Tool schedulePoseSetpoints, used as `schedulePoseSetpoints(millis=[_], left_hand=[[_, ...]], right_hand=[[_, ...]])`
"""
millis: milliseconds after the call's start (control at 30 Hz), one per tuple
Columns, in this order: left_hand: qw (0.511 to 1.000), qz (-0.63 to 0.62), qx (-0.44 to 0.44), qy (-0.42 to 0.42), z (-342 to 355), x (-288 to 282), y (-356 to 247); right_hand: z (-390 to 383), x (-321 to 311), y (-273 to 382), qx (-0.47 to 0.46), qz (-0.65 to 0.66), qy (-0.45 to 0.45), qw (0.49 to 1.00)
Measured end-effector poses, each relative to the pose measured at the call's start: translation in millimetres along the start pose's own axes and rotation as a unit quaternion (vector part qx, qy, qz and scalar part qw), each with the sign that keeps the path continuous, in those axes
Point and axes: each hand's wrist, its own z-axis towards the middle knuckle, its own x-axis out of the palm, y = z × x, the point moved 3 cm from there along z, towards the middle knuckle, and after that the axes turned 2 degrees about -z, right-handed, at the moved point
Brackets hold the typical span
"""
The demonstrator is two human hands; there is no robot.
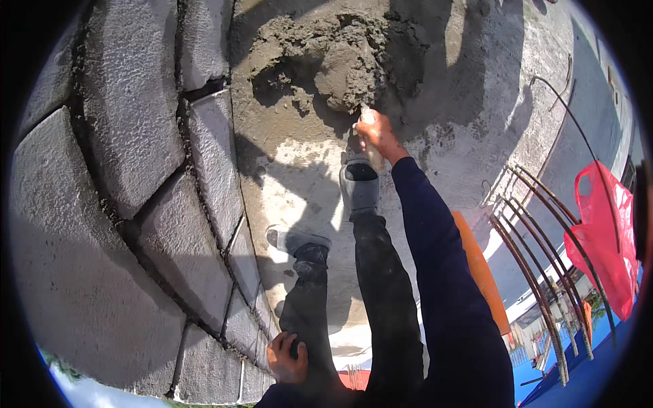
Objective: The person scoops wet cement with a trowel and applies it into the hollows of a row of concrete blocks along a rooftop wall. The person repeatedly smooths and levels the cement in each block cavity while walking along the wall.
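Bare rebar [539, 296], wet mortar [343, 71] and a block wall [180, 241] mark a construction site.

Right hand [382, 137] gripped a pale handle [368, 117] at the mortar heap [289, 37].
Left hand [287, 358] rested against the left leg [306, 306]; grey blocks [129, 102] ran along the left, rebar [530, 270] and a red bag [602, 251] to the right, shoes [360, 196] on concrete [289, 173].

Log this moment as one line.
right hand: gripping pale tool handle at grey mortar heap | left hand: by left trouser leg | left: grey blocks | right: red bag
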Motion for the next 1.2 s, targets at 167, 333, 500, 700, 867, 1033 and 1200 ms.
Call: schedulePoseSetpoints(millis=[167, 333, 500, 700, 867, 1033, 1200], left_hand=[[0.999, 0.032, 0.007, 0.005, 5.4, 2.9, -8.8], [1.0, 0.021, -0.015, 0.006, 5.7, 7.0, -7.9], [1.0, -0.001, -0.01, -0.004, 0.9, 9.0, -2.1], [1.0, 0.015, -0.014, -0.006, -3.1, 5.4, -3.5], [1.0, 0.029, 0.008, -0.001, 2.2, 4.3, -8.0], [1.0, 0.029, 0.005, -0.001, -10.3, 1.9, -1.3], [0.996, 0.04, 0.072, -0.022, -21.3, 2.6, 3.9]], right_hand=[[-41.9, 12.8, 39.8, -0.124, -0.133, -0.119, 0.976], [-31.1, 24.6, 10.7, -0.136, -0.419, -0.318, 0.84], [-118.1, -16.9, -57.4, -0.054, -0.49, -0.316, 0.81], [-101.1, -42.6, -67.9, 0.038, -0.299, -0.235, 0.924], [26.5, 27.0, -1.0, -0.041, -0.041, 0.003, 0.998], [-17.8, 53.2, 15.1, -0.046, 0.013, -0.041, 0.998], [-123.7, 34.0, 59.8, -0.113, -0.096, -0.085, 0.985]])
